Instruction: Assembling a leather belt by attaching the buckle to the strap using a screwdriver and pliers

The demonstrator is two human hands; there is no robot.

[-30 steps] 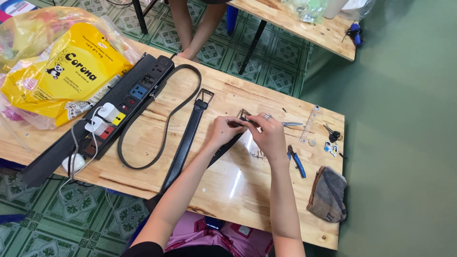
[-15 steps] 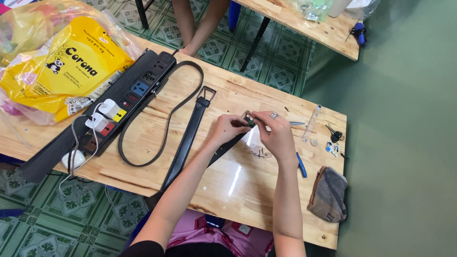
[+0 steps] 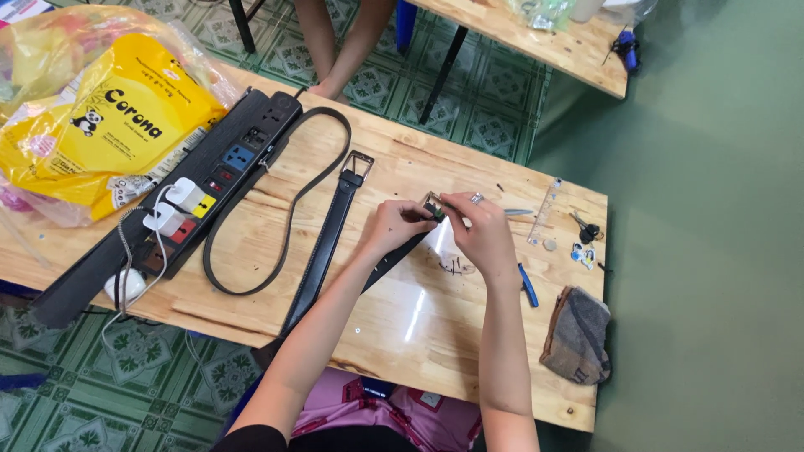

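Centre of frame, above wooden table [image 3: 435, 322]: left hand [image 3: 392, 228] and right hand [image 3: 481, 230] both pinching small metal buckle [image 3: 432, 206] at end of dark belt strap [image 3: 394, 255]. Ring on right hand finger. Left of hands: second black belt [image 3: 327, 238] with square buckle, lying flat, looped strap beside it. Far left: black power strip [image 3: 188, 197] with white plugs; yellow plastic bag [image 3: 100, 125] upper left. Right of hands: blue pen [image 3: 528, 285], clear ruler [image 3: 544, 211], keys [image 3: 584, 230]. Lower right: grey folded cloth [image 3: 578, 335].
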